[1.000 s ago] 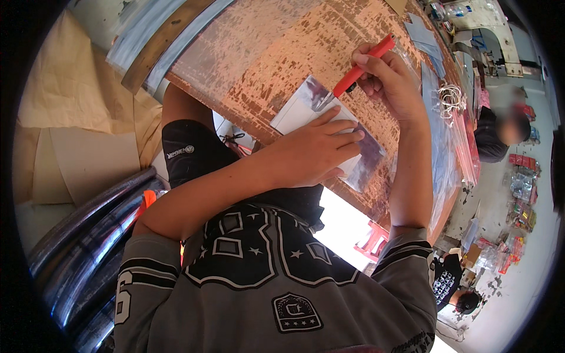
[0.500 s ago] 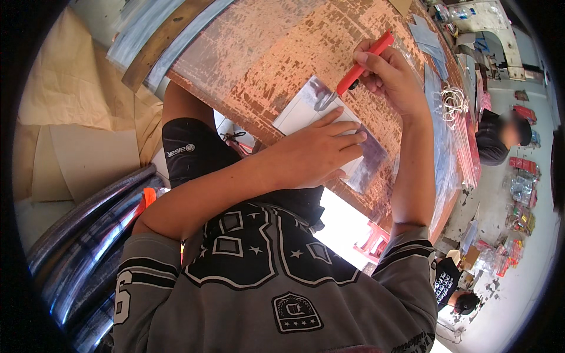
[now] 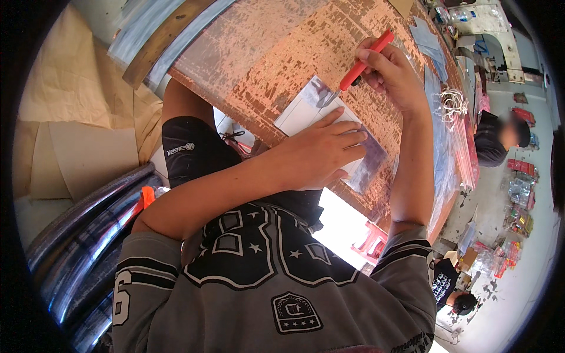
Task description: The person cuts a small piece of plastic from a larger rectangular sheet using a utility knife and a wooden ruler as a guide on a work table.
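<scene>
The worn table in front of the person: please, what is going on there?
The left hand lies spread over a white card on the worn table; a shiny sheet shows past two ends of the card. The right hand holds a red cutter, its blade slanting down near the other hand. Whether the blade touches the sheet is hard to tell. Two other people are off to the right.

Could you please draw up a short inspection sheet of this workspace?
Surface: orange-brown table, worn and patchy.
Job's things: white rectangular piece with a shiny sheet; red cutter, blade toward them.
Clutter: bluish sheets at right; brown strip at upper left.
Hands: left hand spread over the white piece; right hand gripping the cutter.
Cables: pale looped cord; kind unclear.
Surroundings: brown paper and shiny rolls at left; two people at right.
</scene>
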`<move>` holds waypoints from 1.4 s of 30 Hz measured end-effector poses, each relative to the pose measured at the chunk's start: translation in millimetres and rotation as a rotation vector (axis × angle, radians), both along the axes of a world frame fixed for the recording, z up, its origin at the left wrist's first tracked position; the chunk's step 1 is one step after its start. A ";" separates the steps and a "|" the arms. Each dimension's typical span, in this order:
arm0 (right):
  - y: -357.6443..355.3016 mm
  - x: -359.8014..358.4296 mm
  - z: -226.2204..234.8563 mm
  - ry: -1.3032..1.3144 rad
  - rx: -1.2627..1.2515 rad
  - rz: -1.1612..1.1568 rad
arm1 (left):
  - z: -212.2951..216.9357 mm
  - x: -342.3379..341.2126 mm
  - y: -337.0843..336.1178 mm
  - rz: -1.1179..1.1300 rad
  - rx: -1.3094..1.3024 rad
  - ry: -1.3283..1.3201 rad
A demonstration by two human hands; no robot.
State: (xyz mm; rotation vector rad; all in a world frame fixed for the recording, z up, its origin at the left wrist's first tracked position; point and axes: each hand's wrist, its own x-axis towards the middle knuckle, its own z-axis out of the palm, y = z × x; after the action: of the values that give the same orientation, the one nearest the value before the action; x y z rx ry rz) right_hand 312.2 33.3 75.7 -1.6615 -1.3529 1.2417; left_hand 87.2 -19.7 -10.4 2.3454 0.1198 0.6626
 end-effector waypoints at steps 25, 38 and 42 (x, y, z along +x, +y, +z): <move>13.2 29.1 -7.8 -0.032 0.079 -0.057 | 0.6 -0.3 0.8 -0.001 -0.012 0.003; -14.4 48.8 19.7 0.121 0.292 -0.212 | 0.4 1.0 2.0 -0.010 0.000 0.008; -28.3 36.5 20.3 0.180 0.314 -0.271 | 2.6 -0.7 2.7 -0.011 0.009 0.020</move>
State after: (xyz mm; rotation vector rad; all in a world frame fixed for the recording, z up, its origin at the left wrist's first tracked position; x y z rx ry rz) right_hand 348.8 5.0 96.0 -1.4207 -1.1057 0.9425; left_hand 86.5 -17.0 -7.8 2.3600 0.1136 0.6353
